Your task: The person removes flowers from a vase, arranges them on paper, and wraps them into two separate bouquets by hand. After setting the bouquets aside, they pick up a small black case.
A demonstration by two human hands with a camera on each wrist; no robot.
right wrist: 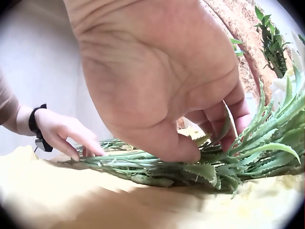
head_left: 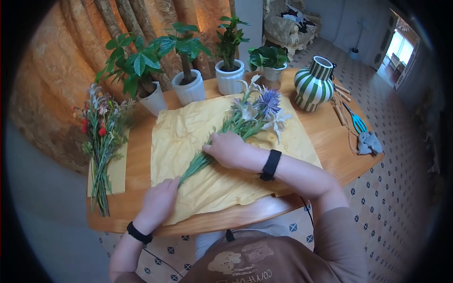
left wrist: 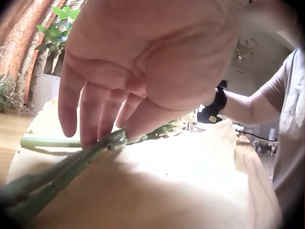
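Note:
A bunch of artificial flowers (head_left: 219, 129), with a purple spiky bloom (head_left: 269, 102) and pale lily-like blooms (head_left: 277, 123), lies diagonally over crumpled yellow wrapping paper (head_left: 174, 129). My right hand (head_left: 230, 150) grips its green stems midway; in the right wrist view, thumb and fingers curl round the toothed leaves (right wrist: 224, 164). Down at the lower stem ends, my left hand (head_left: 158, 200) pinches the stems (left wrist: 90, 155) between thumb and fingertips, just over the paper. Part of the stems is hidden beneath the right hand.
Another bunch of flowers (head_left: 101, 137) with red bits lies at the left edge of the wooden table (head_left: 139, 155). Several potted plants in white pots (head_left: 188, 89) line the back. A green-striped vase (head_left: 314, 87) stands right, near teal-handled scissors (head_left: 358, 123) and a grey cloth-like thing (head_left: 369, 143).

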